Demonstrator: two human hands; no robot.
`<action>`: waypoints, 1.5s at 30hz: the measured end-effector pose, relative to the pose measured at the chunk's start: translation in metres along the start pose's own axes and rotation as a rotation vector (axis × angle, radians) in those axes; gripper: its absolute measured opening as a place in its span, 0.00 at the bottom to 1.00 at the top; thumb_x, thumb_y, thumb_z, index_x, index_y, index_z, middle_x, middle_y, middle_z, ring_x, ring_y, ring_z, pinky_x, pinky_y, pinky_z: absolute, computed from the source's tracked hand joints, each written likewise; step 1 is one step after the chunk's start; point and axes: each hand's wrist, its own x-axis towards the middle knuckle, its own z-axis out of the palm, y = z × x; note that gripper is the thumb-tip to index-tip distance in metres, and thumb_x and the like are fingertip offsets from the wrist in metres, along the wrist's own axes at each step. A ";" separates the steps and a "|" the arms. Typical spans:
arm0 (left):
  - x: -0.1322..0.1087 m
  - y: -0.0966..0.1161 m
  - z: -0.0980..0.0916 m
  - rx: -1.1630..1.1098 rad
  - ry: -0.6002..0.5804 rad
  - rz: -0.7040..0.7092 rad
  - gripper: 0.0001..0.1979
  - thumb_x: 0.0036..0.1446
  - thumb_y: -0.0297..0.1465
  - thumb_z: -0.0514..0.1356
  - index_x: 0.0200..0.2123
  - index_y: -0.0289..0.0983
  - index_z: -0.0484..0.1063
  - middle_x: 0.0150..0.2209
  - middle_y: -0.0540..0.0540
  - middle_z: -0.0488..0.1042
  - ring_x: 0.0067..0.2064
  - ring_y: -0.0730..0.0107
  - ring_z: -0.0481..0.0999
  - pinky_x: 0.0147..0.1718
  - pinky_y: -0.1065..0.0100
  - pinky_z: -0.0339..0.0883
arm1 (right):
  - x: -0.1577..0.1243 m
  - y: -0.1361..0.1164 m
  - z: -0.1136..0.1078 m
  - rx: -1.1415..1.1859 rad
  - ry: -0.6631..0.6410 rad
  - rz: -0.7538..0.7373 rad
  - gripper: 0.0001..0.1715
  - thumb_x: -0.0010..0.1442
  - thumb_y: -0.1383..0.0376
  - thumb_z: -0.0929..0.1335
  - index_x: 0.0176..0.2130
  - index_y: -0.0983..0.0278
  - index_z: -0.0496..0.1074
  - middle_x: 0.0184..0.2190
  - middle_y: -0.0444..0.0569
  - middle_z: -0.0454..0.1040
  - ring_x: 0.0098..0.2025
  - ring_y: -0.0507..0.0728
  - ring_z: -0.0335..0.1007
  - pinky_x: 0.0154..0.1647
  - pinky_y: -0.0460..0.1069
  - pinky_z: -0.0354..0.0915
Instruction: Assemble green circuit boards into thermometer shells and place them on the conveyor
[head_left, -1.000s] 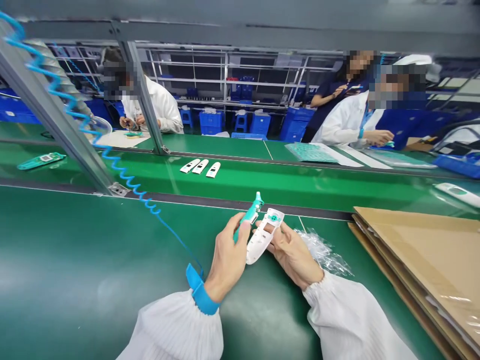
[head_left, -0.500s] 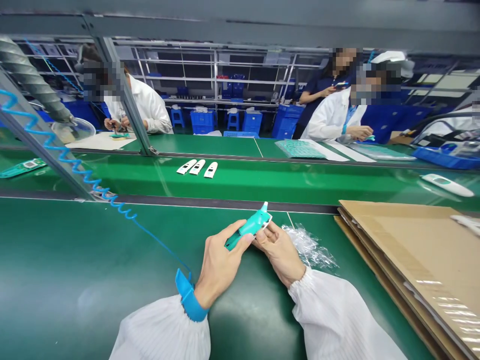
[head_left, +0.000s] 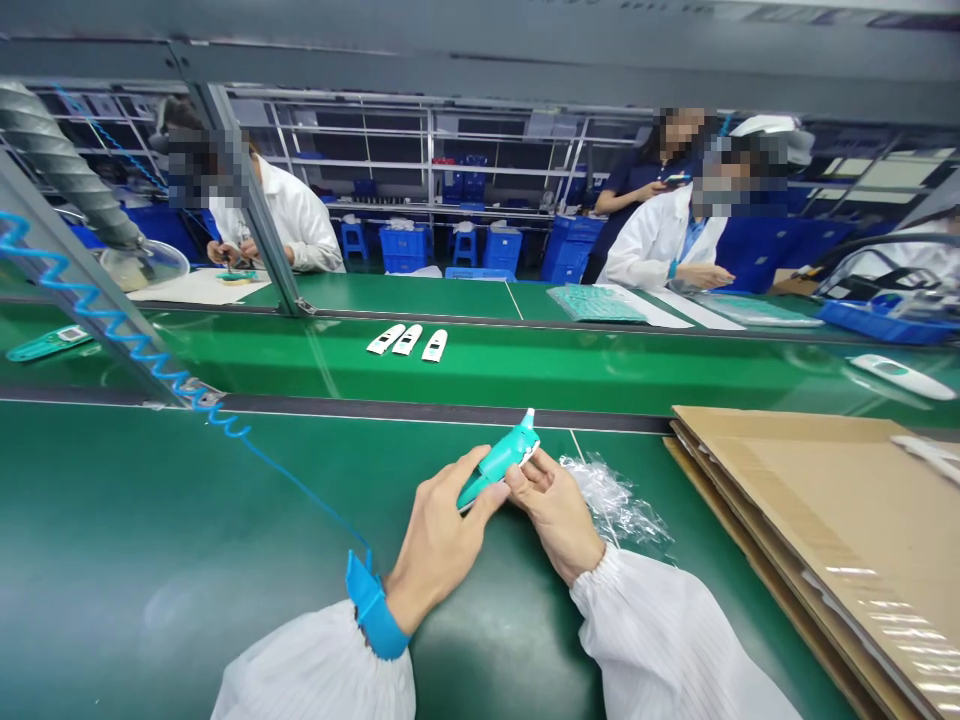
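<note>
A teal plastic handheld device (head_left: 501, 460) with a narrow white tip and a white edge is held above the green bench, slanting up to the right. My left hand (head_left: 442, 530) grips its lower body between thumb and fingers. At the tip end, my right hand (head_left: 551, 505) pinches the white edge with thumb and fingertips; those fingers partly hide the underside. A blue wrist strap (head_left: 379, 610) is around my left wrist. Crumpled clear plastic bags (head_left: 619, 500) lie just right of my right hand.
Stacked cardboard (head_left: 810, 500) lies at the right. Beyond a dark rail, a green conveyor (head_left: 570, 370) carries three white device shells (head_left: 406, 340) and other pieces. A coiled blue cord (head_left: 150, 350) and a metal post (head_left: 255, 200) stand left. Co-workers (head_left: 667, 235) are across the belt.
The shells on the conveyor have moved slightly right. My right thumb has shifted up onto the device's white edge. Both hands still hold the device, at nearly the same place.
</note>
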 end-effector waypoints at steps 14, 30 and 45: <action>-0.007 0.004 0.006 0.178 -0.114 0.071 0.15 0.68 0.38 0.53 0.52 0.44 0.75 0.38 0.44 0.81 0.35 0.60 0.79 0.34 0.66 0.60 | -0.002 -0.013 0.003 0.204 0.052 0.007 0.20 0.58 0.47 0.74 0.42 0.57 0.77 0.41 0.46 0.77 0.46 0.57 0.72 0.53 0.55 0.68; -0.001 0.006 -0.006 0.133 -0.173 -0.059 0.10 0.63 0.39 0.59 0.43 0.43 0.75 0.28 0.51 0.76 0.29 0.66 0.71 0.30 0.67 0.58 | -0.005 -0.014 -0.005 -0.020 -0.121 -0.014 0.28 0.57 0.46 0.74 0.50 0.58 0.77 0.51 0.54 0.79 0.51 0.63 0.75 0.60 0.59 0.65; 0.012 -0.029 -0.008 0.034 0.258 -0.014 0.14 0.67 0.38 0.56 0.52 0.40 0.70 0.47 0.43 0.76 0.40 0.64 0.72 0.43 0.60 0.65 | 0.150 -0.099 -0.073 -0.803 0.291 0.120 0.17 0.66 0.56 0.65 0.46 0.64 0.76 0.52 0.59 0.78 0.50 0.61 0.77 0.47 0.55 0.75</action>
